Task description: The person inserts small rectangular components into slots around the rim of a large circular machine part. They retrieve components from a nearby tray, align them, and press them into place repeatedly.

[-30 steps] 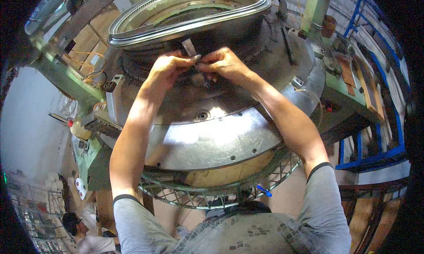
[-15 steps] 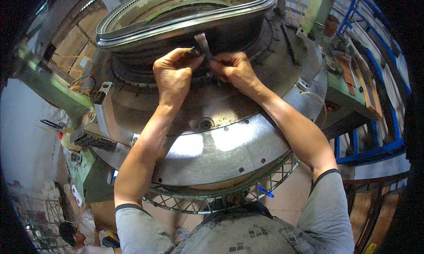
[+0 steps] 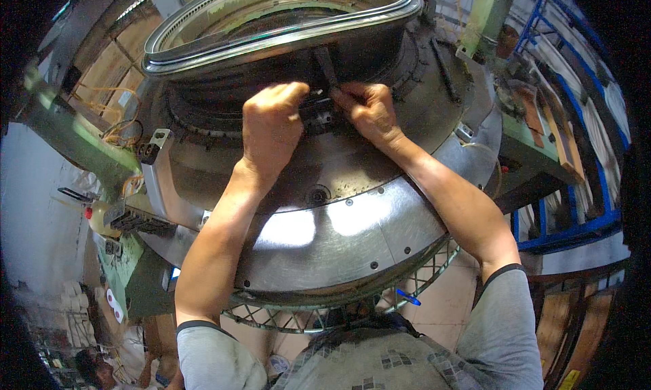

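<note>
Both hands work at the dark lower wall of a large round machine, below its shiny grooved metal ring (image 3: 285, 39). My right hand (image 3: 371, 115) pinches the lower end of a narrow, dark, flat strip (image 3: 325, 66), which stands up in front of that wall. To its left, my left hand (image 3: 272, 129) is closed with its back upward, the fingers curled away from view. A small light tip shows just beyond its fingers; what it belongs to, if held, is hidden. Beneath the hands lies a small metal fitting (image 3: 327, 119) on the machine.
A polished curved metal plate (image 3: 332, 237) with screws forms the machine's near edge, above a green lattice ring (image 3: 285, 319). Green posts (image 3: 81, 136) flank the machine. On the right stands a blue rack (image 3: 576, 220). Another person (image 3: 102, 373) is at the lower left.
My left hand has turned over, hiding its fingers and the dark piece seen in them earlier. The strip in my right hand has shifted slightly right and tilts more.
</note>
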Demonstrator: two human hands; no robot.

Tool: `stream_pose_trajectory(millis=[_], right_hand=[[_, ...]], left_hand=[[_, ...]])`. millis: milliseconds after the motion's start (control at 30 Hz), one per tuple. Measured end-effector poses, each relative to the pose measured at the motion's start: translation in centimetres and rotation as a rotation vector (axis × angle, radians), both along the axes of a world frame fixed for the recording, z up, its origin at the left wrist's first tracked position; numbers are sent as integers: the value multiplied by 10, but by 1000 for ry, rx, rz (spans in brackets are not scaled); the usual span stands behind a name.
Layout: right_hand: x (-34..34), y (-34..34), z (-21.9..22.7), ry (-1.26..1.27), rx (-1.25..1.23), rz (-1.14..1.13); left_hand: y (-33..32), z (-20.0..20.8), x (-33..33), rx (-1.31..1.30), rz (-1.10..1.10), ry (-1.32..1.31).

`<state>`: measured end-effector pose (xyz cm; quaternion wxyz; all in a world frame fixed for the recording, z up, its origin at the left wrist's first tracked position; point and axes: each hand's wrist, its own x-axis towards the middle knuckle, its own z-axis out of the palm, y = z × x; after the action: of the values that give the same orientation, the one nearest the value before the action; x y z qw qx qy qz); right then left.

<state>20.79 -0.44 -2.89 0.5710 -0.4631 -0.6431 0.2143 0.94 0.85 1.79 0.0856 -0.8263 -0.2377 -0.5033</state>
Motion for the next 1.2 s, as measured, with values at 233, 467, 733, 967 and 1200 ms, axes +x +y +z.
stream_pose_trajectory(millis=[233,467,733,967,1200], right_hand=[[-2,8,-9,-119,96,-58],[-3,4,-3,-124,102,-57],[-4,6,-4,-154,115,-106],[-5,3,-2,-140,102,-114],[-4,4,0,-143,75,-124]], left_hand=[[-2,-13,4,-111,244,331],[-3,-17,9,-102,223,279],[-5,-15,11,-100,247,283],[-6,-15,12,-100,236,296],[-5,-16,12,-85,211,273]])
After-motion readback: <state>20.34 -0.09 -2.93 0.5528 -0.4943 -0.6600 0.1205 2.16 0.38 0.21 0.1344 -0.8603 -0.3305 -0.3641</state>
